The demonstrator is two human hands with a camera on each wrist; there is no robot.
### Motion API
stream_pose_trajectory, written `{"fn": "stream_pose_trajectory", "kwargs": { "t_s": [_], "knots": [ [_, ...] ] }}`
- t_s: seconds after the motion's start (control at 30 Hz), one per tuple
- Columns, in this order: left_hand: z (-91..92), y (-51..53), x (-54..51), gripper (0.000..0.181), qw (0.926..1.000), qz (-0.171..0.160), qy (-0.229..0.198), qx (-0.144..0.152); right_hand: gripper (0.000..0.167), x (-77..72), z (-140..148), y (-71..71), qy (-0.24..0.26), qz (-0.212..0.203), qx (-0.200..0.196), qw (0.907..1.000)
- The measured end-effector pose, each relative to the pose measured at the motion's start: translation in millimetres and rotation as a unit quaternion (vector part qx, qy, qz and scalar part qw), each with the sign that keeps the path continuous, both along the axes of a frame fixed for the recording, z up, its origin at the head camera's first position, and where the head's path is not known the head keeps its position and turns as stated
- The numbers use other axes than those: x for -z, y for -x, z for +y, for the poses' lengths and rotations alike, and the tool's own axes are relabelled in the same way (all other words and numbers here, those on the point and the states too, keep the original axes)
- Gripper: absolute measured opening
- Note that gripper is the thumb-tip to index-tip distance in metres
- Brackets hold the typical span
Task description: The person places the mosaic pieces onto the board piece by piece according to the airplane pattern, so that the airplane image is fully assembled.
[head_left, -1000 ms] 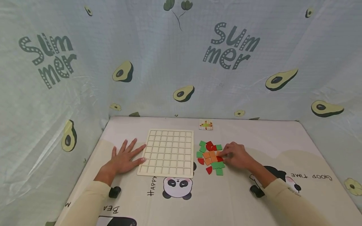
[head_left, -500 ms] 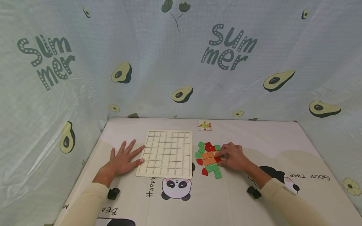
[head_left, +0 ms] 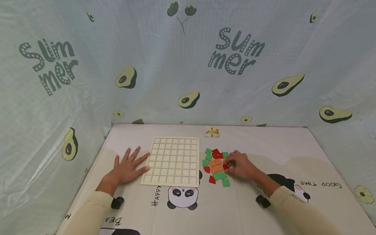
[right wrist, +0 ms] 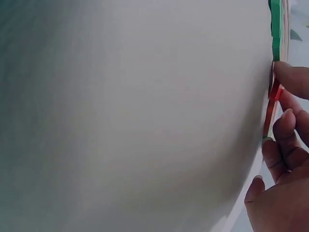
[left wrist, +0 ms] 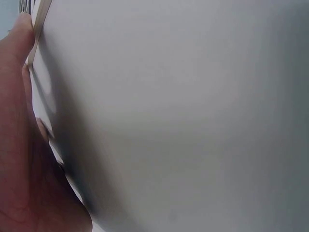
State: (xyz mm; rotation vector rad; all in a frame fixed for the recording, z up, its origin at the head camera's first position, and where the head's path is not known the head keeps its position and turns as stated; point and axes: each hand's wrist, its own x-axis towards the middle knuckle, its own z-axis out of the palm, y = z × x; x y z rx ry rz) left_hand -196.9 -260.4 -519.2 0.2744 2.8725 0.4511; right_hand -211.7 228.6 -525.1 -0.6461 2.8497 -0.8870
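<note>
So there was one pale grid board (head_left: pixel 172 160), and to the right of it I counted seven green square tiles (head_left: pixel 226 182), five orange square tiles (head_left: pixel 218 162) and about six red pieces (head_left: pixel 212 179), though fingers covered part of that pile so don't hold me to it. Also one little picture card (head_left: pixel 211 132) just past the board's far right corner, one whole panda print (head_left: pixel 182 199) off its near edge, and two hands.

The board was flat and cream coloured, lined into what looked like seven by seven squares. The pieces were flat too, with at least one red having a rounded side; the oranges bunched together while the greens sat mostly around them.

The right hand (head_left: pixel 240 164) was on the side of the pile away from the board, thumb and index pinching a red piece. The left hand (head_left: pixel 126 170) lay relaxed with fingers spread, index and thumb tips touching the board's left edge.

Versus a second earlier, the two touching greens and the lowest red had slid closer to the board, and that red had turned; the left hand kept the same spread pose
</note>
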Motion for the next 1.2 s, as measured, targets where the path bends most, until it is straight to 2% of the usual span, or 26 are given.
{"fn": "stream_pose_trajectory", "kwargs": {
  "t_s": [0.47, 0.67, 0.83, 1.2],
  "knots": [
    [-1.4, -3.8, 0.8, 0.071, 0.9999, 0.002, -0.011, 0.001, 0.016, -8.8, -6.9, -1.9, 0.016, -0.032, -0.006, 0.9993],
    [-1.5, -2.9, 0.3, 0.071, 0.9999, 0.003, -0.009, 0.002, 0.015, -16.0, -10.7, 0.1, 0.059, -0.043, -0.024, 0.9971],
    [-1.2, -2.0, -0.5, 0.071, 1.0000, 0.004, -0.007, 0.003, 0.015, -21.3, -13.5, 3.1, 0.081, -0.055, -0.021, 0.9949],
    [0.4, -2.0, -1.7, 0.071, 1.0000, 0.005, -0.002, 0.001, 0.014, -19.6, -26.6, 9.8, 0.109, -0.058, -0.012, 0.9923]
  ]
}}
